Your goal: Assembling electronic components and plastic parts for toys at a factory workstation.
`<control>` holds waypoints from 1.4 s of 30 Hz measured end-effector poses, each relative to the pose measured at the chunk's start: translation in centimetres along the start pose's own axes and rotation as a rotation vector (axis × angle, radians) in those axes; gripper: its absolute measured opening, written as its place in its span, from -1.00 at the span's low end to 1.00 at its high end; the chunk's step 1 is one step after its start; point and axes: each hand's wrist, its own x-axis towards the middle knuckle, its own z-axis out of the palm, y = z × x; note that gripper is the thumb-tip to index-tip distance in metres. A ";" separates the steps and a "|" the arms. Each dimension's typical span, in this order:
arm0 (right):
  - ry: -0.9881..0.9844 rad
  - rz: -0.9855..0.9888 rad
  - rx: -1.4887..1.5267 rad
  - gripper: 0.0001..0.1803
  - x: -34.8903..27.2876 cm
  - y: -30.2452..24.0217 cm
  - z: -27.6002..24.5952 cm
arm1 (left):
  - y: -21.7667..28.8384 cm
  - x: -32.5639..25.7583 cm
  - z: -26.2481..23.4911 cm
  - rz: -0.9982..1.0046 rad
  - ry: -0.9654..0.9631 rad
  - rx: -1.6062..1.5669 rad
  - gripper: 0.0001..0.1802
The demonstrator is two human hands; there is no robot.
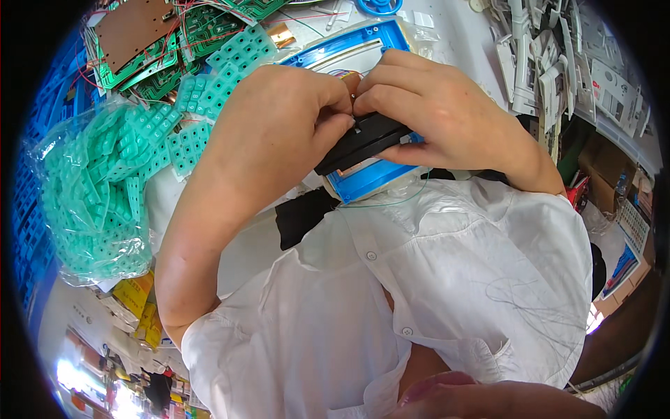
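Both my hands meet over a blue-and-white plastic housing (pixel 373 179) that lies on the table with its long side pointing away from me. My right hand (pixel 436 105) grips a black oblong plastic part (pixel 366 143), its thumb below and fingers above. At the far edge of that part, my left hand (pixel 279 115) has thumb and forefinger closed in a pinch by the right fingertips. What sits in the pinch is too small to make out. Thin coloured wires (pixel 342 72) show just beyond the fingers, inside the housing. The hands hide the housing's middle.
Turquoise rubber keypads (pixel 105 188) fill a clear bag at the left; loose keypad sheets (pixel 241 56) lie beside it. Green circuit boards (pixel 209 35) with red wires are piled at far left. White plastic parts (pixel 537 63) heap at far right. A blue ring-shaped part (pixel 379 5) lies at the back.
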 end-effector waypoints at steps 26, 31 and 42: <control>-0.039 -0.095 -0.017 -0.40 0.5 0.1 -0.4 | 0.0 -0.2 1.0 0.128 0.128 0.138 -0.82; -0.056 -0.092 -0.038 -0.41 0.3 0.1 -0.2 | 0.2 -0.1 1.3 0.130 0.159 0.136 -0.90; -0.054 -0.086 -0.037 -0.42 0.1 0.1 -0.1 | 0.6 -0.2 1.3 0.057 0.147 0.068 -0.87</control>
